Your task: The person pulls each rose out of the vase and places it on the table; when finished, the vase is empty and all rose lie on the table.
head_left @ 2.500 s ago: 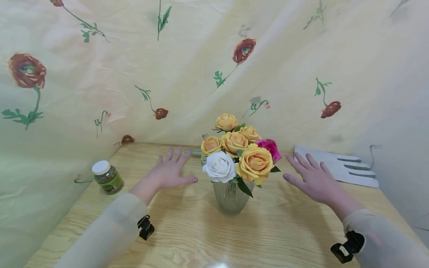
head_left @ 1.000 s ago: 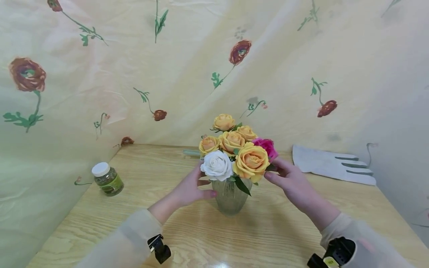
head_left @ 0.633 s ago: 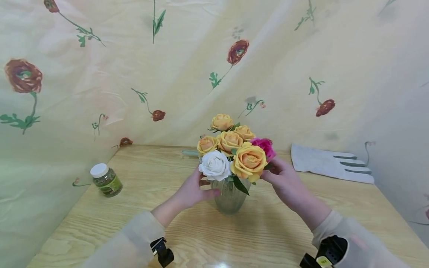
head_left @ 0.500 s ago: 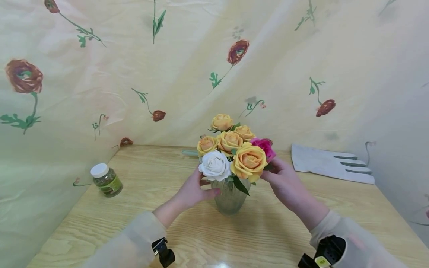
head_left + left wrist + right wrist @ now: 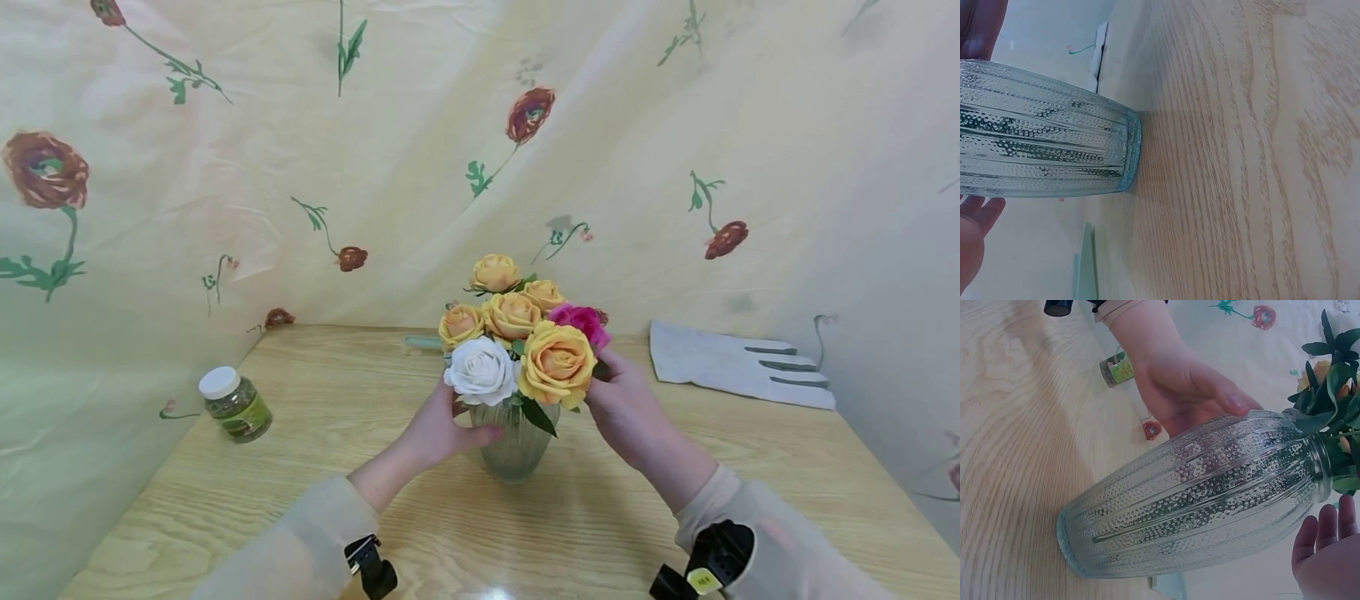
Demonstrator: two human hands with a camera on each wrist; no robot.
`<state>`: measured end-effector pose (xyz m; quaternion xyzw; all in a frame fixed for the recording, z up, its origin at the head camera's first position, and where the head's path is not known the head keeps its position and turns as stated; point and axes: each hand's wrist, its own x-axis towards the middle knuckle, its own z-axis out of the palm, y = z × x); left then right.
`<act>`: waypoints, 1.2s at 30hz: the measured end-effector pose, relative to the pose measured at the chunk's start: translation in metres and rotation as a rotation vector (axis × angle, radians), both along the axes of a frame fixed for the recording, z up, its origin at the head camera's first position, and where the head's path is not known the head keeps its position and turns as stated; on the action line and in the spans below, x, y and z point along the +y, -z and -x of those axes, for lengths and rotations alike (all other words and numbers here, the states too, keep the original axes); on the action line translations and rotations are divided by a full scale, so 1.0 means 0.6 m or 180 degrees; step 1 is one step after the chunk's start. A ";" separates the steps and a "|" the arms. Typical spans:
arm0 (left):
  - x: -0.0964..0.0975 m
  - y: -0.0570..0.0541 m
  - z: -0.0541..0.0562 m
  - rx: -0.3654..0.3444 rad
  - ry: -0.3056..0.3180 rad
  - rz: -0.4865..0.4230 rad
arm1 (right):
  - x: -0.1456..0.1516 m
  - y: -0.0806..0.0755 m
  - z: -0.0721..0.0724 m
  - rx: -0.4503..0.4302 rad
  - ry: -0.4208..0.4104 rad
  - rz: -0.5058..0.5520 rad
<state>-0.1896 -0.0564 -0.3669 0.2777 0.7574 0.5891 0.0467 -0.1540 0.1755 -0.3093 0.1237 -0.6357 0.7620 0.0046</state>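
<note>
A ribbed clear glass vase (image 5: 513, 450) stands upright on the wooden table. My left hand (image 5: 435, 429) grips its left side near the top, thumb across the near face and fingers behind. The vase holds yellow roses (image 5: 557, 362), a white rose (image 5: 481, 371) and a magenta rose (image 5: 581, 323). At the right of the bouquet, my right hand (image 5: 630, 408) reaches in below the magenta rose, its thumb end hidden by the large yellow rose. In the right wrist view, loosely bent fingers (image 5: 1329, 531) are just beside the vase rim; whether they pinch a stem I cannot tell.
A jar with a white lid (image 5: 236, 404) stands at the table's left edge. On the right, a flat pale glove-shaped piece (image 5: 738, 367) lies near the back. Part of a pale green object (image 5: 423, 342) shows behind the vase. Flowered cloth (image 5: 420, 150) hangs behind the table.
Both hands have come in from beside the vase. The left now grips it, and the right has reached into the bouquet. In the last half second, the magenta rose shifted slightly left and up.
</note>
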 end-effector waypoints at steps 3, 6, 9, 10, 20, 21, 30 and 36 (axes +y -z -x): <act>0.001 -0.001 0.001 0.0011 0.0024 -0.0009 | 0.002 0.001 -0.001 0.0029 0.0006 0.0163; 0.001 0.000 0.001 0.0007 0.0024 -0.0016 | 0.004 0.001 -0.002 0.0126 0.0023 0.0382; 0.002 0.001 0.001 -0.0018 -0.0021 -0.0018 | 0.005 0.000 -0.003 0.0200 0.0014 0.0507; 0.001 0.002 0.002 -0.0025 -0.0032 -0.0018 | 0.005 -0.001 -0.003 0.0203 0.0008 0.0495; 0.001 0.004 0.002 0.0077 0.0022 0.0008 | -0.001 -0.005 -0.006 -0.0055 -0.0082 0.0053; 0.001 0.004 0.002 0.0074 0.0027 0.0012 | 0.000 -0.004 -0.007 -0.0043 -0.0062 0.0040; 0.001 0.004 0.001 0.0051 -0.0043 0.0015 | -0.001 -0.005 -0.013 0.0081 0.0060 0.0256; 0.000 0.006 0.001 0.0055 -0.0037 0.0039 | -0.002 -0.019 -0.011 0.0098 0.0020 0.0362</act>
